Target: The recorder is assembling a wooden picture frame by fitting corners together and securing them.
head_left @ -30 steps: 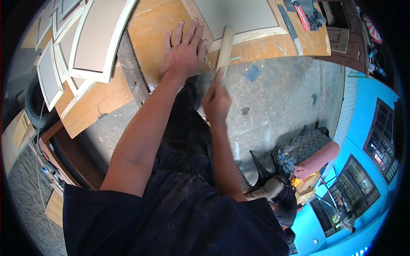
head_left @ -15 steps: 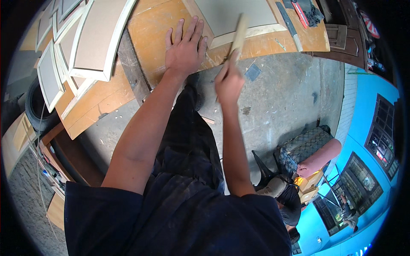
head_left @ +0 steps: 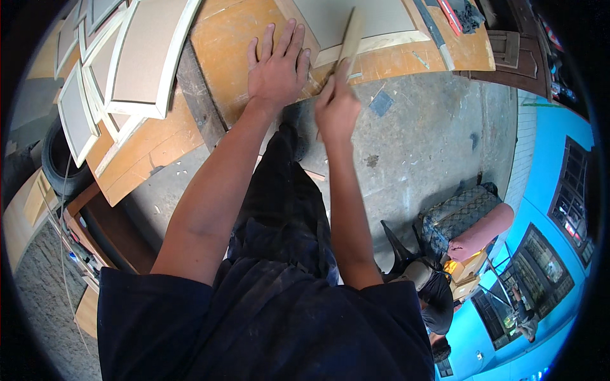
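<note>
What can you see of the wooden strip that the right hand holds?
The wooden strip is a thin, pale, straight slat, apparently bare wood, slightly blurred. The right hand grips its lower end, and it points up and away over the framed panel on the orange workbench. Whether its far end touches the panel cannot be told.

Just one view here: head-mounted fisheye, looking pretty much straight down over the torso and both forearms. Faces the orange workbench at the top of frame, concrete floor below and right. Sits close, arm's reach from the bench. Bends straight edges near the rim, dark corners all round.
</note>
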A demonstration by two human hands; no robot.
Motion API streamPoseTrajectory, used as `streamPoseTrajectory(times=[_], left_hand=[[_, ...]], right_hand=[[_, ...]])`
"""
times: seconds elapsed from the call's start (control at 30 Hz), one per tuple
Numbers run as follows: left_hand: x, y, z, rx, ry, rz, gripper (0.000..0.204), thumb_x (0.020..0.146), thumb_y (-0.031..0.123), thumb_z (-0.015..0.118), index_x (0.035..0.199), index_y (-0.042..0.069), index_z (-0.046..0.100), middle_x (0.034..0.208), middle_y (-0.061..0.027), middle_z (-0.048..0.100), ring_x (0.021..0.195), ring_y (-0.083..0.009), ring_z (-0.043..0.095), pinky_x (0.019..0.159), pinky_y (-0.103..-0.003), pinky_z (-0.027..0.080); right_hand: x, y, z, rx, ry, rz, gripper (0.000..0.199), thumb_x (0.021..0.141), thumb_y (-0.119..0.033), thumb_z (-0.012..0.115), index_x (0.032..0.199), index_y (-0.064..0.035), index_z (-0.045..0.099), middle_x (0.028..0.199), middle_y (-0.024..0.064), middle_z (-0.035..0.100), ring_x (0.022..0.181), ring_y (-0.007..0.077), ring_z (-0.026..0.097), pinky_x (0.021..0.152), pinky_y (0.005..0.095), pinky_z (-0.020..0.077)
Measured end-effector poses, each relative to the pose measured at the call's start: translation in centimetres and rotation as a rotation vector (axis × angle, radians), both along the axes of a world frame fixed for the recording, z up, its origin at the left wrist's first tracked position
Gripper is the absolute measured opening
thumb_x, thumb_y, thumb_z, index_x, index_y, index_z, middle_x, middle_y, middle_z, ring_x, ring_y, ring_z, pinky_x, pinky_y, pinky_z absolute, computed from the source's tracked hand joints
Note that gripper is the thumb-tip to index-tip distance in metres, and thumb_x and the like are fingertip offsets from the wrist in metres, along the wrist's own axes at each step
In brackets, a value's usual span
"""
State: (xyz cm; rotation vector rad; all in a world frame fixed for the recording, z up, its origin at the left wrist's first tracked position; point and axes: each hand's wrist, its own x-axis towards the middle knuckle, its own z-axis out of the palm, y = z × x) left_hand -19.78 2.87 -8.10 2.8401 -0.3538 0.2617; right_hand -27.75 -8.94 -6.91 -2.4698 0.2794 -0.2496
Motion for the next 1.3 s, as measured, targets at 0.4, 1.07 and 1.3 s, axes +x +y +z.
streamPoseTrajectory(times=[0.4, 1.07, 1.3], left_hand=[[0.0, 0.1, -0.1, -0.019, -0.001, -0.007, 0.053, 0.104, 0.039, 0.037, 0.154, 0.020, 0.036, 0.161, -0.0006, 0.033, 0.148, -0.0310, 0.028, 0.118, -0.054, 0.016], [-0.1, 0.5, 0.7, -0.101, 0.088, -0.008, 0.055, 0.103, 0.039, 0.038, 0.155, 0.019, 0.035, 0.163, 0.0003, 0.028, 0.151, -0.0306, 0.021, 0.120, -0.054, 0.012], [-0.4, 0.7, 0.8, -0.095, 0.133, -0.022, 0.062, 0.101, 0.041, 0.041, 0.157, 0.016, 0.030, 0.165, -0.0022, 0.024, 0.152, -0.0320, 0.018, 0.120, -0.055, 0.010]], right_hand=[[-0.5, 0.7, -0.2, -0.034, -0.013, 0.022, 0.058, 0.091, -0.005, 0.059, 0.147, -0.0005, 0.044, 0.072, 0.0210, 0.058, 0.059, 0.0384, 0.061, 0.051, 0.0447, 0.0521], [-3.6, -7.7, 6.7, 0.169, -0.074, -0.278, 0.056, 0.098, -0.021, 0.062, 0.143, 0.0071, 0.045, 0.063, 0.0141, 0.060, 0.050, 0.0217, 0.059, 0.052, 0.0333, 0.0466], [-1.9, -8.8, 7.3, 0.170, 0.017, -0.309, 0.039, 0.087, -0.028, 0.076, 0.102, 0.0049, 0.061, 0.067, 0.0217, 0.062, 0.055, 0.0321, 0.063, 0.055, 0.0412, 0.0496]])
